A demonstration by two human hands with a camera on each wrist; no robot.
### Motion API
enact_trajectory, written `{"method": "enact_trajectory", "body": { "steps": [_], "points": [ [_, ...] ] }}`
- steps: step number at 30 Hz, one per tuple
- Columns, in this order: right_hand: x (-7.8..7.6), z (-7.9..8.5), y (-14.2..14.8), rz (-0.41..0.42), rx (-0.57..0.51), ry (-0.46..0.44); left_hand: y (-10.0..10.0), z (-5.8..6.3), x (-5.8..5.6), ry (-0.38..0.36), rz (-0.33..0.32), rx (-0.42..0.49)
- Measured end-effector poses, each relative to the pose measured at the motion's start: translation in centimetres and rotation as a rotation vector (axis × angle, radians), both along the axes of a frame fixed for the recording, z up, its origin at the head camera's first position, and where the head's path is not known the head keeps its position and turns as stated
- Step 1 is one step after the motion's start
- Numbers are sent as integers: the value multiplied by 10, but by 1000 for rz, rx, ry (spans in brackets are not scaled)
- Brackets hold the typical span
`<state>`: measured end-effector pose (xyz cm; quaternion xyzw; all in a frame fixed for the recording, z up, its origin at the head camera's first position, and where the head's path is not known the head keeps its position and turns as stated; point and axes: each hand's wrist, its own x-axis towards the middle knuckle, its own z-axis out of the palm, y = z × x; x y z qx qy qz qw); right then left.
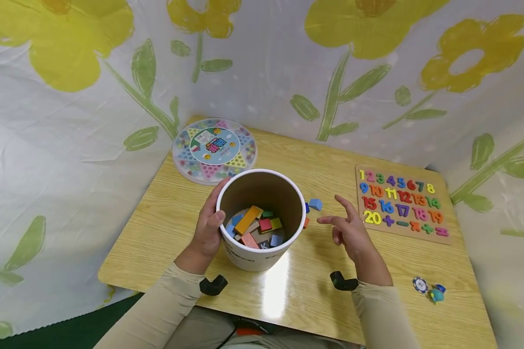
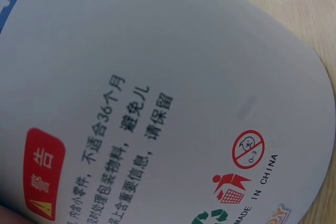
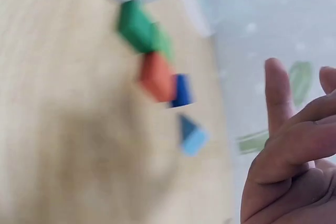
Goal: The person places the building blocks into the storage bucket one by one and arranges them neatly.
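A white round bucket [image 1: 246, 259] stands on the table, slightly tilted towards me. My left hand [image 1: 206, 235] grips its left rim, thumb over the edge. Inside lie several coloured building blocks, among them an orange block [image 1: 248, 220] and a red block [image 1: 265, 224]. My right hand [image 1: 352, 232] hovers to the right of the bucket with fingers spread, holding nothing. Between them, loose on the table, are a light blue block [image 1: 315, 204], a dark blue block [image 3: 181, 91], a red-orange block [image 3: 157, 77] and a green block [image 3: 135, 26]. Printed bucket wall [image 2: 184, 51] fills the left wrist view.
A round Chinese checkers board [image 1: 188, 157] lies at the back left. On the right is a number puzzle board [image 1: 419, 231]. A poker chip [image 1: 420, 285] and a small blue toy [image 1: 436, 293] lie at the front right. Flowered cloth [image 1: 266, 92] hangs behind the table.
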<state>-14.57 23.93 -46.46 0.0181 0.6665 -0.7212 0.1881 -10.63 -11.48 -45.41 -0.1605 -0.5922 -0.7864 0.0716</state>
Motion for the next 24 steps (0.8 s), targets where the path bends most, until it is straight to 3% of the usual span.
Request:
{"method": "enact_trajectory", "body": {
  "steps": [4, 8, 13, 24],
  "points": [
    [-4, -28, -3, -13, 26, -97, -1, 1, 0, 14, 1, 3],
    [-12, -42, -5, -54, 26, -161, 0, -1, 0, 18, 6, 4],
    [-24, -45, -4, -55, 26, -252, 0, -3, 1, 23, -9, -6],
    [-61, -43, -11, 5, 153, -289, -2, -1, 1, 2, -1, -1]
  ]
}}
